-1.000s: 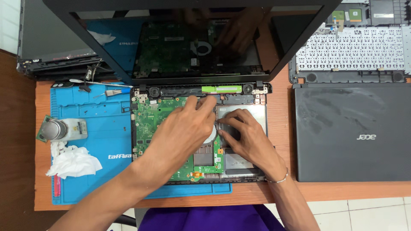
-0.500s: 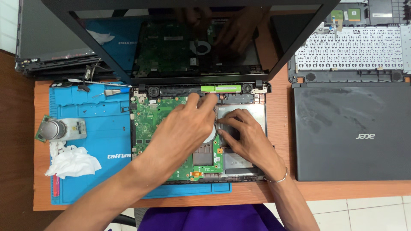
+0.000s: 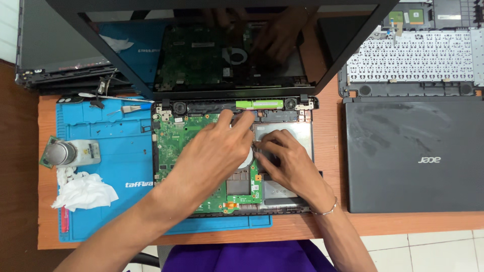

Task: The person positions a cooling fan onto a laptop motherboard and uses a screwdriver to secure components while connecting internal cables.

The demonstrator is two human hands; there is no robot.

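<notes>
Opened laptop base (image 3: 307, 151) with its green motherboard (image 3: 176, 146) exposed, lying partly on a blue repair mat (image 3: 111, 166) on a wooden table (image 3: 333, 221). The left hand (image 3: 212, 156) rests palm-down over the middle of the board, fingers stretched toward the hinge edge, where a green strip (image 3: 259, 104) lies; nothing shows clasped in it. The right hand (image 3: 287, 161) lies just beside it over the silver plate (image 3: 297, 136), fingertips curled down against the surface near the left hand's palm; whether they pinch a small part cannot be told, since the left hand covers the spot. The dark, upright screen (image 3: 201, 55) mirrors board and hands. On the mat: a metal canister (image 3: 63, 152), crumpled white tissue (image 3: 85, 191) and a small tool (image 3: 133, 107). To the right, a closed grey laptop (image 3: 413, 151) and, behind it, a detached keyboard panel (image 3: 408, 63).
</notes>
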